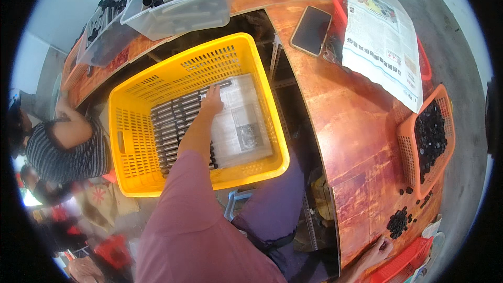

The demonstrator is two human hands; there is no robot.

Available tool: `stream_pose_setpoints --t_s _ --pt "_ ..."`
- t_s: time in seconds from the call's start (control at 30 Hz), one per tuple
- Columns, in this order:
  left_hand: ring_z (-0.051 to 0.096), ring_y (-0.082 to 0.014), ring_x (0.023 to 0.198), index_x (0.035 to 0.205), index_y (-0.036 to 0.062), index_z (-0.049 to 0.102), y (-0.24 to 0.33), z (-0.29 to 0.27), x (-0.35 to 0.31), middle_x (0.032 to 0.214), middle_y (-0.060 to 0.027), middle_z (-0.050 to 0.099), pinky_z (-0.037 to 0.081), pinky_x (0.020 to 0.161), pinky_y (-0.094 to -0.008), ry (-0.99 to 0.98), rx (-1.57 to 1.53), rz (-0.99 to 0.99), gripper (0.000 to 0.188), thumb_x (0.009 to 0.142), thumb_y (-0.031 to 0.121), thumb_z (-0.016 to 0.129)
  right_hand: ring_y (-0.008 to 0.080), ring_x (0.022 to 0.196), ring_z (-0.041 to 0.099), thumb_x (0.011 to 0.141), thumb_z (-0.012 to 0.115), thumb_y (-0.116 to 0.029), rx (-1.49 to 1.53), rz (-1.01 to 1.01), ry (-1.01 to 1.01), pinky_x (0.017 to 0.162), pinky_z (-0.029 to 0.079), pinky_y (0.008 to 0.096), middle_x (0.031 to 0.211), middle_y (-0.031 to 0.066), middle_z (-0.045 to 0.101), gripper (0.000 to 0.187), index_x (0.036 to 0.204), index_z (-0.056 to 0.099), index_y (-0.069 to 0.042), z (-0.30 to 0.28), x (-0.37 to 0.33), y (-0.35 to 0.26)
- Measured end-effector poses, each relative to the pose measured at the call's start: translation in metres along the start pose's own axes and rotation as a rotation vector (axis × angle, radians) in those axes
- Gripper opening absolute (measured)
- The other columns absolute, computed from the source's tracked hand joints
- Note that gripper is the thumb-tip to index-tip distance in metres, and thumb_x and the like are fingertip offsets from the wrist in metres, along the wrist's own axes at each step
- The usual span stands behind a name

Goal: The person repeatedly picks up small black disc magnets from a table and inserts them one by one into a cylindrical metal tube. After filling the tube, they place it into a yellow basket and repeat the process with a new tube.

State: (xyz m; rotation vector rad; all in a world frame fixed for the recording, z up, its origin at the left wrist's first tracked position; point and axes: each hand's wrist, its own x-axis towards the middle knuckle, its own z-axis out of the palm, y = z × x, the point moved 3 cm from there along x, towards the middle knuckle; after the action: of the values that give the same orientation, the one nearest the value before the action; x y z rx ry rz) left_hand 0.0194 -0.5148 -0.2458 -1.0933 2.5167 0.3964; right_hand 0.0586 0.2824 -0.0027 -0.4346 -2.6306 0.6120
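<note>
My left hand reaches into a yellow plastic basket, its fingers closed round a metal tube with dark ends at the far side of a row. Similar silver tubes with black ends lie side by side there, partly behind my forearm. Newspaper lines the basket floor. At the lower right, my right hand rests by the table with curled fingers; whatever they hold is too small to make out. Close to it lies a pile of small black caps.
Clear plastic bins of tubes stand at the far left. A phone, newspaper over a red basket and an orange basket of black caps sit on the table. Another person in stripes is at the left.
</note>
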Motion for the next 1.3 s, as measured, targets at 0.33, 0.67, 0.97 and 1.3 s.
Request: stream_pose_setpoints --t_s 0.33,0.67,0.97,1.3 --pt "0.031 -0.0369 0.148 0.151 0.004 0.04 -0.017 0.033 0.006 0.162 -0.0201 0.027 0.036 0.118 -0.0458 -0.006 -0.018 0.123 0.075 0.087 0.028 0.07 0.0198 0.078 0.046 0.094 0.062 -0.004 0.307 0.055 -0.002 0.073 0.044 0.0347 0.081 0.0069 0.049 0.016 0.084 0.052 0.002 -0.001 -0.016 -0.038" --pt "0.062 -0.0335 0.117 0.129 -0.0037 0.062 -0.005 -0.057 0.012 0.125 -0.0229 0.066 0.047 0.102 -0.0423 0.27 -0.496 0.55 0.042 0.099 0.026 0.057 0.0342 0.102 0.061 0.088 0.065 -0.014 0.277 -0.014 -0.008 0.094 0.047 0.0443 0.101 0.0151 0.065 0.016 0.097 0.068 -0.002 0.0 -0.008 -0.065" --pt "0.06 -0.0287 0.122 0.132 -0.0034 0.06 0.185 -0.165 -0.204 0.133 -0.0175 0.063 0.045 0.106 -0.0369 0.639 -0.628 0.922 0.035 0.105 0.017 0.055 0.0333 0.087 0.062 0.083 0.067 -0.013 0.459 -0.113 -0.028 0.08 0.049 0.0438 0.091 0.0159 0.062 0.015 0.092 0.066 0.0 -0.032 -0.043 -0.039" --pt "0.06 -0.0213 0.107 0.113 -0.0025 0.065 0.407 -0.068 -0.44 0.114 -0.0103 0.063 0.048 0.096 -0.0334 0.01 -0.762 1.458 0.018 0.097 0.003 0.058 0.0171 0.081 0.067 0.09 0.068 -0.007 0.418 -0.012 0.698 0.073 0.053 0.0315 0.088 0.0101 0.07 0.01 0.097 0.07 -0.002 -0.23 0.038 0.028"
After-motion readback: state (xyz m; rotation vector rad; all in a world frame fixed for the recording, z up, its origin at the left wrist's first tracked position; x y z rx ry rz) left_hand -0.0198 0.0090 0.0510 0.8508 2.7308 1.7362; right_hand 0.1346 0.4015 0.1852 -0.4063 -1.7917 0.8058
